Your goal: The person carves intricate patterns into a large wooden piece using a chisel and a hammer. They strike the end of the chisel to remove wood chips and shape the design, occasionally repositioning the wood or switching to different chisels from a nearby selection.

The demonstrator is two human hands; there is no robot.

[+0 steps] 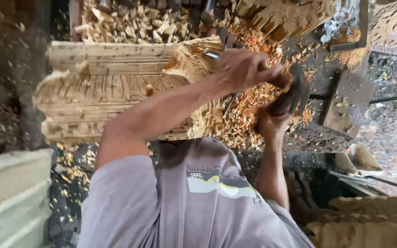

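Observation:
A long pale carved wooden block (93, 96) with fluted and leaf patterns lies across the work surface. My left hand (244, 69) reaches over its right end and grips a metal chisel (213, 55), whose tip rests on the carved corner. Just right of it, my right hand (269, 121) holds a dark wooden mallet (295, 92) raised near the chisel's handle. My forearms and grey shirt (184, 202) hide the block's lower right part.
Wood shavings (249, 110) and chips (129, 23) cover the surface behind and beside the block. Other carved pieces sit at top right (290, 16) and bottom right (368, 220). A pale moulded slab (10, 197) lies bottom left, a dark board (345, 101) to the right.

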